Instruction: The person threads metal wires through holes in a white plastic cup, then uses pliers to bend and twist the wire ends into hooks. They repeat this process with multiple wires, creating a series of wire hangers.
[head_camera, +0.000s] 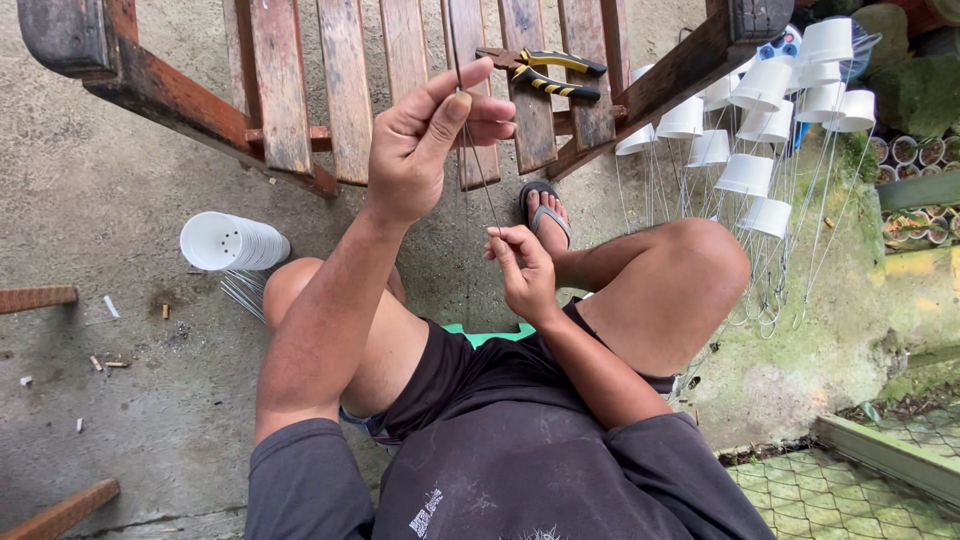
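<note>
Head view: left hand is pinching the top of a thin wire, fingers closed on it in front of the wooden bench. Wire is running down, slightly slanted, to the right hand, which is gripping its lower end above the knees. Stack of white cups is lying on the concrete floor at far left. Pliers are resting on the bench slats. White cups on wire hangers are hanging at right.
</note>
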